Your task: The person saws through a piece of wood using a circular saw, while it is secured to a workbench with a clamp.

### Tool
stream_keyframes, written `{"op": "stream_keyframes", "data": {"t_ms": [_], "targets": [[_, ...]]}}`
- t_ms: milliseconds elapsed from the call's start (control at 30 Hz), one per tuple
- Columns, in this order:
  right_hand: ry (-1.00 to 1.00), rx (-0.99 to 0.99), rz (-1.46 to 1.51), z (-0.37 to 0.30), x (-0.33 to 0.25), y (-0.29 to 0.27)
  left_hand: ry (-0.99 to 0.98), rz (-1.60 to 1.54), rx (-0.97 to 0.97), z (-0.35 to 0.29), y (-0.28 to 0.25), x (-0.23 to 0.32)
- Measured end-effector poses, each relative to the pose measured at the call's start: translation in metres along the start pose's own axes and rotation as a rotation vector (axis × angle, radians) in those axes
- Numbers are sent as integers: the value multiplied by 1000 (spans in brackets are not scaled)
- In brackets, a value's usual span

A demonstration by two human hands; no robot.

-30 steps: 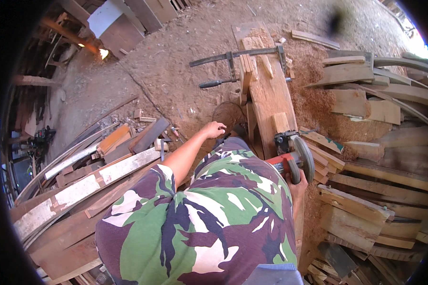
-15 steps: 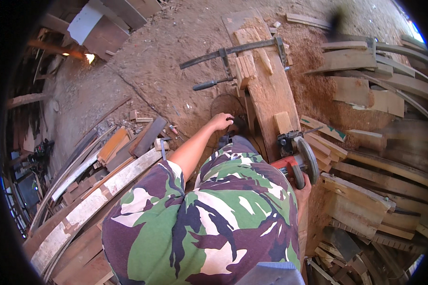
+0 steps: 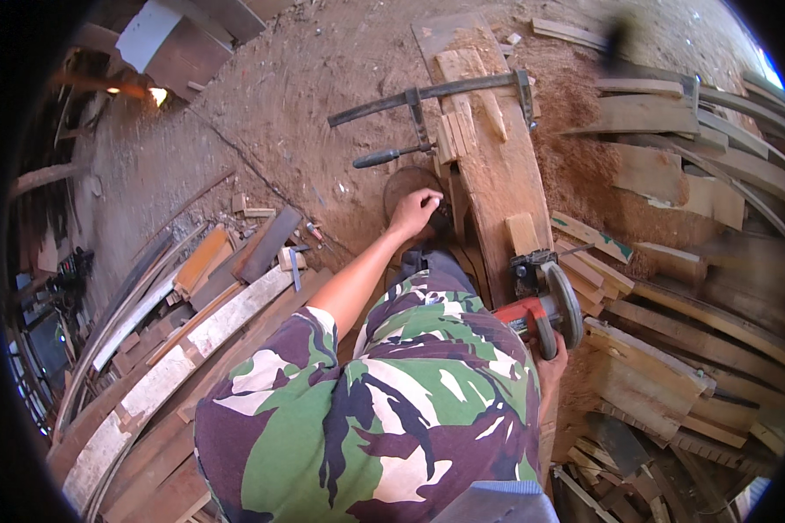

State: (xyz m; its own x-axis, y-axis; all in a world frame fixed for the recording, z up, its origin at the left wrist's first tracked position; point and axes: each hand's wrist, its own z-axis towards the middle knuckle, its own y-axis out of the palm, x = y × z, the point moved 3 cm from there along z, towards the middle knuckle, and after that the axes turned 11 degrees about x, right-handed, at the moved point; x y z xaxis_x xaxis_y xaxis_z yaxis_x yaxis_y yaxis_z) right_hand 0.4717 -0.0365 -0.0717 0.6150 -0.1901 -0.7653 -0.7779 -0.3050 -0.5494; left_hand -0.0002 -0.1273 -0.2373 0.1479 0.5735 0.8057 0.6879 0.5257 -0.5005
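My right hand [image 3: 551,364] is wrapped round the rear of a red handheld circular saw [image 3: 527,311] with a grey rounded guard; part of the grip is hidden. The saw is at the near end of a long plank [image 3: 508,170] strewn with sawdust. My left hand [image 3: 415,212] is closed, left of the plank, above the dark shapes by my legs; whatever its fingers may hold is hidden. Farther off, a bar clamp [image 3: 462,91] with a dark handle [image 3: 377,159] spans the plank and a small wood block [image 3: 452,138]. A flat wood piece [image 3: 522,234] lies just beyond the saw.
Curved boards [image 3: 706,314] and offcuts are stacked along the right. More planks [image 3: 183,349] lie in a pile at the left, with a small metal square [image 3: 296,270] on it. A dark cord [image 3: 253,166] crosses the dirt floor [image 3: 314,70]. Sawdust [image 3: 576,148] is heaped right of the plank.
My left hand has moved slightly forward, its fingers now curled more tightly. My right hand still holds the saw, which appears slightly lower in view.
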Motion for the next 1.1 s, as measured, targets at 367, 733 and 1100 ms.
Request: {"op": "stream_keyframes", "data": {"t_ms": [367,733,1100], "targets": [[199,-98,-311,-6,-42,-2,-40,-525,67,42,-79,176],[397,-166,-468,-5,-51,-4,21,-540,-63,63,-77,177],[448,-55,-545,-1,-69,10,138,-511,-126,71,-81,169]]}}
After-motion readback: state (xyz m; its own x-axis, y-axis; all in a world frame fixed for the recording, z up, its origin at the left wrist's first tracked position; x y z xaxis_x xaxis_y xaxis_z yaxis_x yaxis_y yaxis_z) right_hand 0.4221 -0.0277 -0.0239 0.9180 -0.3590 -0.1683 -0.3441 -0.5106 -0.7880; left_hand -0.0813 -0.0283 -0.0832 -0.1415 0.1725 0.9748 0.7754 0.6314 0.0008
